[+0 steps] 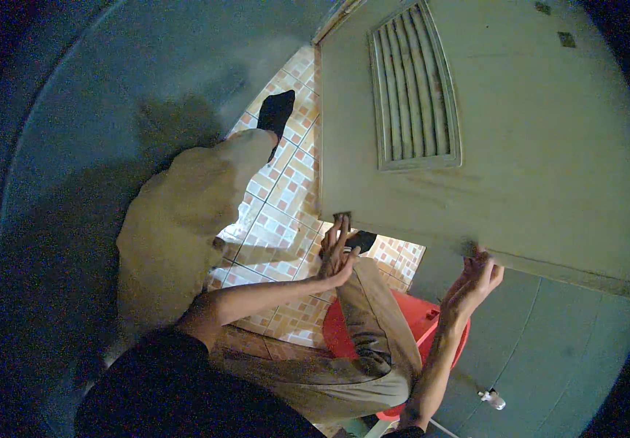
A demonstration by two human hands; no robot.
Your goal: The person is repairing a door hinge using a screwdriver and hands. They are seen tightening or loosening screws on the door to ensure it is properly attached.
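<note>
Here, left hand (335, 259) unclenched, right hand (477, 279) grip unclear, both at louvred door (541, 139); leg (380, 303) partly hides red stool (426, 325).

1 head-worn fisheye camera looks down, the louvred panel (541, 146) near, the tiled floor (289, 191) farther below.

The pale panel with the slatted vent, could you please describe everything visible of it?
The pale panel looks painted: large, flat, greenish-beige, with dark smudges. A framed vent is set into it; two small dark patches mark its upper right. Its lower edge slants down rightward; the left hand and right hand both appear to touch it.
</note>
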